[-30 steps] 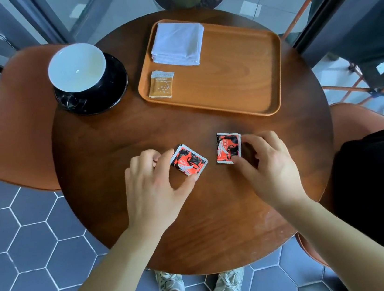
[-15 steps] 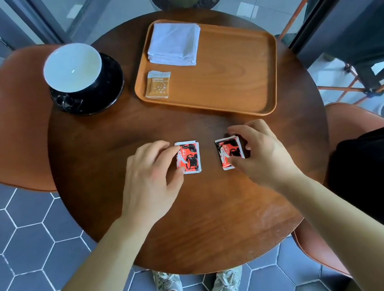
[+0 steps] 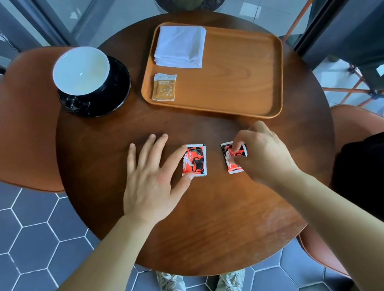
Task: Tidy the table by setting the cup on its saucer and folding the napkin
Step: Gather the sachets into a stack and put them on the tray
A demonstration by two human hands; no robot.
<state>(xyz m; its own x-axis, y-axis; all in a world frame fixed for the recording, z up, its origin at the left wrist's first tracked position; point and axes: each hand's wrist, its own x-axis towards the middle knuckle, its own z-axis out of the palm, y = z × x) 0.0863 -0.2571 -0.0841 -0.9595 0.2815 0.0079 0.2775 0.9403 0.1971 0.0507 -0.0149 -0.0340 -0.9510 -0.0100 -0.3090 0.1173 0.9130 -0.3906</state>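
Red-black left sachet (image 3: 195, 160) central on table (image 3: 219, 215): left hand (image 3: 152, 182) splayed wide, thumb and forefinger touching it. Right hand (image 3: 263, 155) pinches right sachet (image 3: 229, 162) (cup (image 3: 81, 70) sits on saucer (image 3: 119, 86)).

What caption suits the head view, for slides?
Left hand touches left sachet, right hand pinches right sachet; cup on saucer, napkin folded.
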